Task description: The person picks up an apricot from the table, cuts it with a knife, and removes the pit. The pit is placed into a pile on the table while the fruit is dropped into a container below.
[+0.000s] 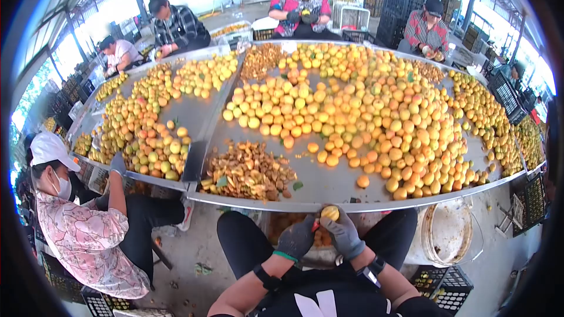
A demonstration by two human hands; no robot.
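Note:
My left hand (295,238), in a dark glove with a green cuff, is closed just below the table's front rim. A small bit of something red (315,225) shows at its fingertips; I cannot make out what it is. My right hand (345,235), in a grey glove, is shut on a yellow apricot (330,213) held up at its fingertips. Both hands are close together over my lap. Beyond them, a heap of cut apricot pieces (249,170) lies on the metal table (305,185), left of a large spread of whole apricots (376,117).
A white bucket (432,235) stands by my right knee, with a black crate (449,287) below it. Fruit pieces (322,237) show beneath my hands. A person in a white cap (88,217) sits at my left; several others sit along the far side.

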